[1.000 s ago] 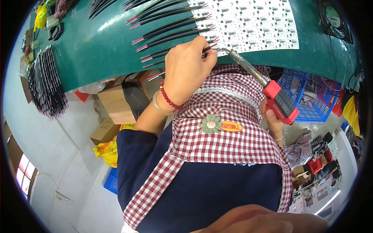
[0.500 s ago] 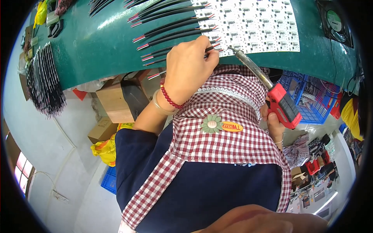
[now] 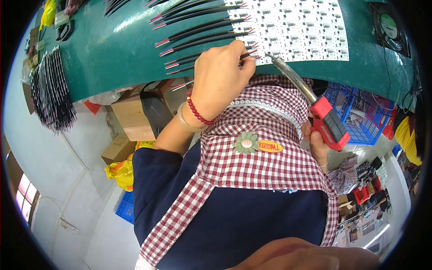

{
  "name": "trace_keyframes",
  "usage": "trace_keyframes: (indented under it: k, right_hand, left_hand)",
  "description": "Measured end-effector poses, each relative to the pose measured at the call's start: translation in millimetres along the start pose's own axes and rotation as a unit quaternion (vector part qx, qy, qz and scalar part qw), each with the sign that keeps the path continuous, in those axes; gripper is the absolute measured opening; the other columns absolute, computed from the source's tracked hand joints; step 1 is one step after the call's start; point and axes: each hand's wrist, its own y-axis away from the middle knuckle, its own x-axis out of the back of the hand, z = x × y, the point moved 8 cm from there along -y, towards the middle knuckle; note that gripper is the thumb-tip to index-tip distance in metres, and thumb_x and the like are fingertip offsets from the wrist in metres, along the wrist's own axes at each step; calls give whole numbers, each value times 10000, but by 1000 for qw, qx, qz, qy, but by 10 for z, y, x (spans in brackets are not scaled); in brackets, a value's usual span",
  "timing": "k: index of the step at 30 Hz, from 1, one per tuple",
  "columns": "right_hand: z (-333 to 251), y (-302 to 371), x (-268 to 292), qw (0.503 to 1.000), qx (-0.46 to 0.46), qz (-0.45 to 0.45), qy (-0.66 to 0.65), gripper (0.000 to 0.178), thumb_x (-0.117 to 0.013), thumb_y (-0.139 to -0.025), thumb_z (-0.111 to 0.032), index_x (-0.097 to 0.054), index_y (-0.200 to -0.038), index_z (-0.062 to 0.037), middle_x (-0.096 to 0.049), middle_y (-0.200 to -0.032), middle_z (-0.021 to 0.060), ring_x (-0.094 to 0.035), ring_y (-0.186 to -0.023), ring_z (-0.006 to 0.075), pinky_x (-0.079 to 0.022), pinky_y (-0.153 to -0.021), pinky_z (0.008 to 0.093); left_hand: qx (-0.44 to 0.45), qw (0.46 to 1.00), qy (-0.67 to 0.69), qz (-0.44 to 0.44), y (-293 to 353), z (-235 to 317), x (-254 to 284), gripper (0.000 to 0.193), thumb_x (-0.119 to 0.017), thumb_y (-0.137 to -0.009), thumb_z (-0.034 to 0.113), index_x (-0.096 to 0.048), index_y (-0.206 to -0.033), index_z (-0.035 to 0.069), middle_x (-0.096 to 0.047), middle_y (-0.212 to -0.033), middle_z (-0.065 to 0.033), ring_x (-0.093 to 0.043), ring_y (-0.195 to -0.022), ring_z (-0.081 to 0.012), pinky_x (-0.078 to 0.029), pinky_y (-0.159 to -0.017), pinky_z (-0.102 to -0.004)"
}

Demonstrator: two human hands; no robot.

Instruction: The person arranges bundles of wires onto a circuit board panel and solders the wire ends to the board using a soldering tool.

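My left hand (image 3: 221, 78) is closed in a pinch on a black cable (image 3: 182, 86), whose stripped red and white ends stick out at both sides of the fist. That cable's front end sits at the near left edge of a white sheet of circuit boards (image 3: 310, 33). In my right hand (image 3: 318, 146) is a red and black soldering iron (image 3: 330, 123), gripped by its handle. Its metal tip points up and left, just over the sheet's near edge, a little right of the cable end. Several more black cables (image 3: 193, 42) lie in a row, their ends over the sheet's left side.
A small fan (image 3: 388, 27) stands at the right of the green table (image 3: 108, 54). A bundle of cables (image 3: 53, 90) hangs over the left edge. Below are cardboard boxes (image 3: 135, 117), a yellow bag (image 3: 120, 173) and blue crates (image 3: 362, 119).
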Motion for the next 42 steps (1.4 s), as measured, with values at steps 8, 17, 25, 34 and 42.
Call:
trace_keyframes:
  k: [8,17,25,34,42]
  right_hand:
    - [-130,10,-109,998,-35,5,-46,380,-682,-842,-383,-566,-789,-25,-483,-649,-3,-440,-583,100,-338,-533,256]
    - [15,43,-99,998,-52,-32,-22,328,-661,-864,-345,-575,-806,-33,-503,-686,-3,-463,-615,102,-359,-565,256]
    - [124,136,61,992,24,-1,123,274,-694,-855,-276,-638,-880,-8,-597,-768,39,-542,-642,148,-421,-586,286]
    - [153,158,54,1000,1,16,15,321,-748,-798,-278,-636,-864,16,-601,-742,75,-577,-635,169,-445,-579,280]
    - [58,106,8,992,52,28,108,349,-734,-808,-314,-628,-849,16,-595,-737,75,-557,-615,157,-427,-561,271]
  left_hand:
    - [-13,1000,-1,10,5,-3,-1,148,-660,-767,160,-617,-735,22,-624,-614,-158,-614,-561,-342,-488,-527,-424]
    - [-55,997,-44,-12,-12,74,45,148,-663,-795,168,-593,-750,45,-638,-736,-106,-619,-622,-328,-480,-536,-413]
    - [-53,998,-36,-16,-12,89,44,144,-651,-795,159,-585,-752,39,-637,-733,-110,-620,-628,-329,-487,-551,-415]
    - [-51,998,-43,-15,-11,93,17,143,-645,-796,156,-580,-747,38,-632,-725,-110,-619,-626,-331,-489,-554,-415]
    - [-52,997,-51,-4,-19,104,41,118,-673,-780,137,-625,-758,33,-653,-700,-103,-636,-605,-277,-466,-529,-355]
